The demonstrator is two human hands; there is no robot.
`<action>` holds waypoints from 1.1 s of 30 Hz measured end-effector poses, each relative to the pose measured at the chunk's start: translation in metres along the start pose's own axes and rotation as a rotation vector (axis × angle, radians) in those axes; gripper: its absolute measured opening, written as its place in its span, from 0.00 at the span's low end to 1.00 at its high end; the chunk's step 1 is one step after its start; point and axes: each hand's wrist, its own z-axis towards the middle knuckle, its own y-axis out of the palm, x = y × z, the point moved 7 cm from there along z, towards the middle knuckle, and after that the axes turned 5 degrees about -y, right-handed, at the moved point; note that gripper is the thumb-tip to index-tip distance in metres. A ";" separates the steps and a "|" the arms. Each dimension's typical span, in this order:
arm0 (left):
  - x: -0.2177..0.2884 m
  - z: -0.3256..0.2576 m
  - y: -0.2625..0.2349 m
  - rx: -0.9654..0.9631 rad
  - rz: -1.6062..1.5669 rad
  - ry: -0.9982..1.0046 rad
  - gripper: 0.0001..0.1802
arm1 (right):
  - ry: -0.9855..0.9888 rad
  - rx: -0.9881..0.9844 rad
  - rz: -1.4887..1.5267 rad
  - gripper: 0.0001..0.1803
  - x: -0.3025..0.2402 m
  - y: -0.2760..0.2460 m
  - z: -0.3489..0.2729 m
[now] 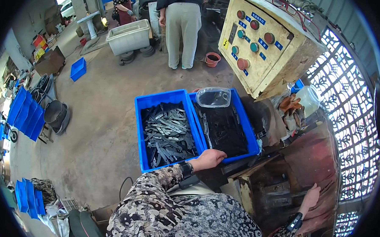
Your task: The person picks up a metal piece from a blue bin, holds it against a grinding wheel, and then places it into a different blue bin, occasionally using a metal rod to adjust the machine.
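My left hand [208,158] reaches over the near edge of the right blue bin [251,138], its fingers drawn together; what they hold, if anything, is hidden. Dark, blackish pieces [226,131] fill much of that bin, and a clear plastic tub [213,97] rests on its far end. The left blue bin [140,133] beside it holds a heap of thin grey metal strips [167,127]. At the lower right, my right hand [311,197] is over a worn reddish-brown machine surface [312,159]. Its fingers are closed together, and anything between them is too small to name.
A yellowish control box [254,43] with red and green buttons overhangs the right side. Orange gloves [289,103] lie by a white lattice screen [346,111]. Two people stand at the back near a white tub [128,37]. Stacked blue bins [25,113] stand left.
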 end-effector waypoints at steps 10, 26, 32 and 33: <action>-0.034 -0.009 -0.053 0.328 0.080 -0.138 0.09 | -0.018 -0.032 0.011 0.25 0.009 0.001 -0.002; -0.179 -0.043 -0.126 0.508 0.434 -0.553 0.13 | -0.034 -0.067 -0.042 0.28 0.022 0.031 0.022; -0.190 -0.010 -0.131 0.438 0.613 -0.506 0.13 | -0.020 -0.089 -0.030 0.27 0.016 0.032 0.021; -0.191 -0.003 -0.134 0.444 0.648 -0.490 0.13 | -0.014 -0.093 -0.036 0.27 0.016 0.030 0.021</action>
